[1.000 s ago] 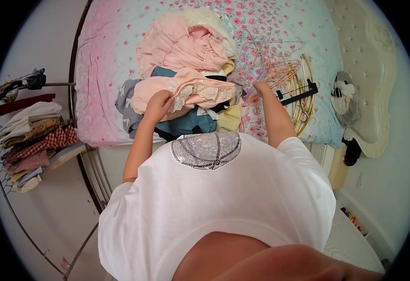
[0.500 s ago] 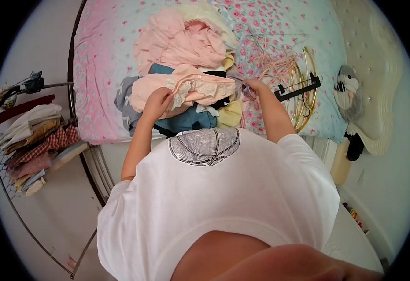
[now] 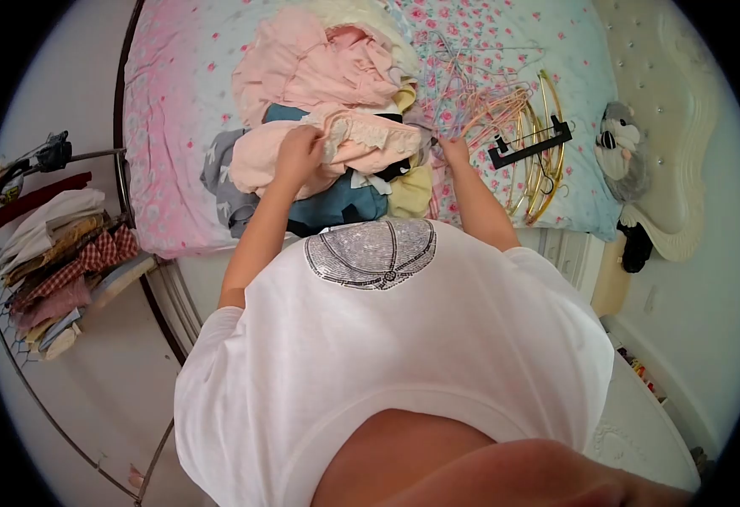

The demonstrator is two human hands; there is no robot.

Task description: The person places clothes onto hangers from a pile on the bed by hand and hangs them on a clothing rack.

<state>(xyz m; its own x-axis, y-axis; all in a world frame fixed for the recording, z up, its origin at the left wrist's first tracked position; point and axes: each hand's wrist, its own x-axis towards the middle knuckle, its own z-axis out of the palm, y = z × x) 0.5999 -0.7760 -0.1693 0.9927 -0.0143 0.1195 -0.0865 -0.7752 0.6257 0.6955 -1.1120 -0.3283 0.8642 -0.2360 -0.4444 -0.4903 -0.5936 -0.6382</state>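
A peach-pink garment with white lace trim (image 3: 361, 139) lies bunched across the pile in front of me. My left hand (image 3: 302, 150) is closed on its cloth, left of the lace. Beyond the garment's right end, my right hand (image 3: 452, 150) has its fingers pinched on something thin, too small to make out. Under the pink garment are a teal-blue garment (image 3: 336, 209), a yellow one (image 3: 410, 193) and a grey one (image 3: 228, 184). Above it rests a larger heap of pale pink cloth (image 3: 315, 68).
Pink and thin hangers (image 3: 488, 106), gold hangers (image 3: 547, 177) and a black clip hanger (image 3: 530, 145) lie to the right on the flowered bed (image 3: 171, 127). A grey plush toy (image 3: 623, 152) leans by the headboard. Folded clothes (image 3: 74, 279) sit on a rack at left.
My left hand has moved slightly right and up over the pink garment, along with its lace edge. My right hand remains beside the garment's right end. The view has shifted a little.
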